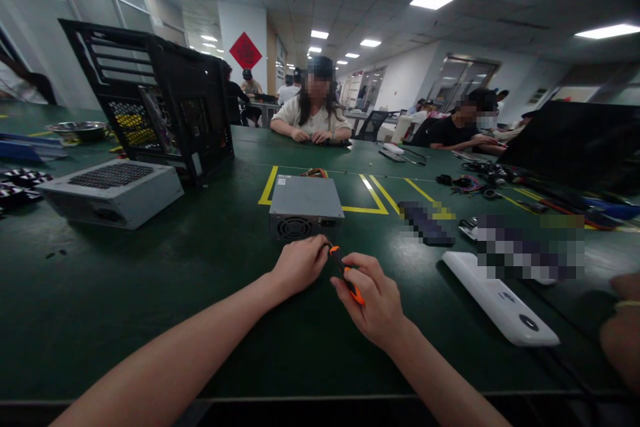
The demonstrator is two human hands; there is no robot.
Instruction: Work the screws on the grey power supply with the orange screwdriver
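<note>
A grey computer power supply [306,195] lies before me, its fan grille and socket facing my hands and coloured wires at its back. My right hand [373,293] is closed round the orange-and-black handle of a screwdriver [355,288]. Its thin shaft slants up and left to the power supply's front face, near the socket. My left hand [299,265] is at the lower front of the power supply, fingers curled in beside the shaft. What those fingers pinch is hidden. Where the screwdriver's tip meets the case is too small to make out.
At left stand a second power supply [117,190] and an open black computer case [165,100]. A white power strip [500,297], a phone [425,223] and cables [465,183] lie at right. Across the green table [200,320] sits a person [313,110]; another person's hand shows at the right edge.
</note>
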